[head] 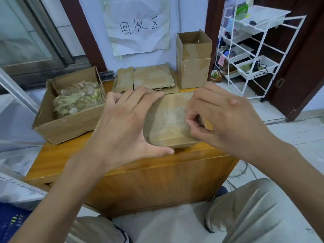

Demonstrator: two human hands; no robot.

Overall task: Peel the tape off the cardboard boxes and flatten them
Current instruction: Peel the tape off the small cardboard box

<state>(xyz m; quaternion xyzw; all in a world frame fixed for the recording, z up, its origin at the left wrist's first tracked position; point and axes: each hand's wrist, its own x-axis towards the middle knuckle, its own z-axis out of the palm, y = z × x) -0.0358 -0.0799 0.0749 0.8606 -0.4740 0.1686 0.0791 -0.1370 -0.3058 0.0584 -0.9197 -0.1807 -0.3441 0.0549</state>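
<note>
A: Two hands on one small cardboard box (168, 120) on the wooden table (70, 155). Left hand (126, 123) spread, fingers curled round its left side. Right hand (226, 118) pinching at the tape (175, 114) on top.

B: Handling?

A: Light, stiff but crushable, I'd judge; tape thin and slick. Best taken at a lifted tape edge, box braced by its sides.

B: Writing?

A: Paper sign (138, 25) on the wall reads "回收区". Nothing legible on the box.

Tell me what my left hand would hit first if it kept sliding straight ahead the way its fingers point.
Probably the stack of flattened cardboard just behind the box that the left hand grips; depth is hard to judge, so the fingers might pass over it toward the wall.
</note>
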